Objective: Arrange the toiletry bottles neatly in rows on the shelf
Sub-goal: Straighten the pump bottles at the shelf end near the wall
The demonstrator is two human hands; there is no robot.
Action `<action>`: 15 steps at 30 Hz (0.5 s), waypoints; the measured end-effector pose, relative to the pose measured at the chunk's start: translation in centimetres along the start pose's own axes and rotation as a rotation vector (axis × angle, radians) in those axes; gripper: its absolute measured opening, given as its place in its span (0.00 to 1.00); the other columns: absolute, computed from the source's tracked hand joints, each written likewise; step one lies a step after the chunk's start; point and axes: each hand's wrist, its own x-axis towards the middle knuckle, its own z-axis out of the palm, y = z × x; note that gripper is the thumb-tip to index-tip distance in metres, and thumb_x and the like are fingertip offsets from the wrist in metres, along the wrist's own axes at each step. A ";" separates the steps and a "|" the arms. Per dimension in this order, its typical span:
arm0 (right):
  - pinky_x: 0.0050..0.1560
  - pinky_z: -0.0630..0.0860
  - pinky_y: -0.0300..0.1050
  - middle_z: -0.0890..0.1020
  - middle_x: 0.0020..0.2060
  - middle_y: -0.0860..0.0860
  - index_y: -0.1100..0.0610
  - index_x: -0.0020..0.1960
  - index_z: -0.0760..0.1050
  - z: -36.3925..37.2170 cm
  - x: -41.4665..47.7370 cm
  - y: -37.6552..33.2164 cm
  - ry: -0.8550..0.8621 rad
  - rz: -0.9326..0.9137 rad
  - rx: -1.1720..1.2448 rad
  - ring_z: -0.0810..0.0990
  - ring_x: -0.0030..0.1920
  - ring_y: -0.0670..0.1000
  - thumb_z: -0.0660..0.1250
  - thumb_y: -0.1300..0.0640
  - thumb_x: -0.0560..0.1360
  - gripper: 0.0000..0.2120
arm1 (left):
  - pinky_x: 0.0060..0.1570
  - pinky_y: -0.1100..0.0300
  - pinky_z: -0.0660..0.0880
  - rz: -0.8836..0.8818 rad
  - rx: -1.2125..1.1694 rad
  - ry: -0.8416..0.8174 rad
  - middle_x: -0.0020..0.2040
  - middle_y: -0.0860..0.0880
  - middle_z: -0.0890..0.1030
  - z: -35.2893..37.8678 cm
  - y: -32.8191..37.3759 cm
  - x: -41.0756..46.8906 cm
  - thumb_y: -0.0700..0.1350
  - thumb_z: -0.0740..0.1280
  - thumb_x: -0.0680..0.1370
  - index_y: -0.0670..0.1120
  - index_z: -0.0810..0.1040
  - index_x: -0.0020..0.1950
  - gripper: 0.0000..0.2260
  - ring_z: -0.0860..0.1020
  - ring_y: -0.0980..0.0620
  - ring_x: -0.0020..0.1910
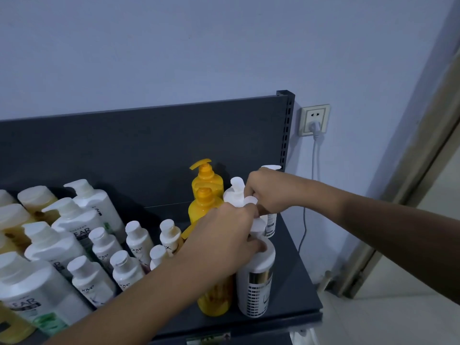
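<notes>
A dark shelf (293, 282) carries many toiletry bottles. At its right end stands a white pump bottle with a gold band (256, 285). My left hand (224, 235) grips its pump top. Just behind, my right hand (268, 192) is closed on the pump of another white bottle (270, 224). A third white pump bottle (234, 192) stands beside it. Yellow pump bottles (206, 181) line up to the left, one (215, 298) partly hidden under my left forearm. Small white Dove bottles (138, 241) and large white Clear bottles (74, 220) fill the left side.
The shelf's dark back panel (149, 145) rises behind the bottles, with a slotted upright post (286, 125) at its right. A wall socket (315, 119) with a plugged cable is right of the post. A door frame (408, 195) stands at the far right.
</notes>
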 end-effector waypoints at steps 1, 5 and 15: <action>0.32 0.65 0.47 0.68 0.26 0.52 0.62 0.33 0.76 0.0 0.1 0.1 -0.001 0.000 0.009 0.66 0.31 0.54 0.75 0.54 0.73 0.16 | 0.28 0.62 0.64 -0.004 -0.010 -0.003 0.42 0.52 0.75 0.0 0.0 0.1 0.59 0.71 0.75 0.51 0.74 0.57 0.17 0.75 0.51 0.41; 0.33 0.67 0.48 0.69 0.26 0.52 0.57 0.28 0.72 0.2 0.3 0.6 0.005 0.007 0.043 0.67 0.31 0.54 0.74 0.55 0.73 0.18 | 0.33 0.58 0.69 -0.012 -0.029 -0.003 0.46 0.50 0.77 0.3 -0.1 0.6 0.59 0.71 0.75 0.50 0.74 0.55 0.16 0.78 0.49 0.45; 0.40 0.80 0.59 0.73 0.25 0.49 0.48 0.24 0.70 0.4 0.6 1.9 0.051 0.024 0.059 0.73 0.33 0.55 0.75 0.55 0.72 0.21 | 0.29 0.61 0.63 -0.026 -0.061 0.041 0.44 0.50 0.75 0.8 0.4 1.5 0.58 0.71 0.76 0.48 0.75 0.58 0.17 0.74 0.50 0.42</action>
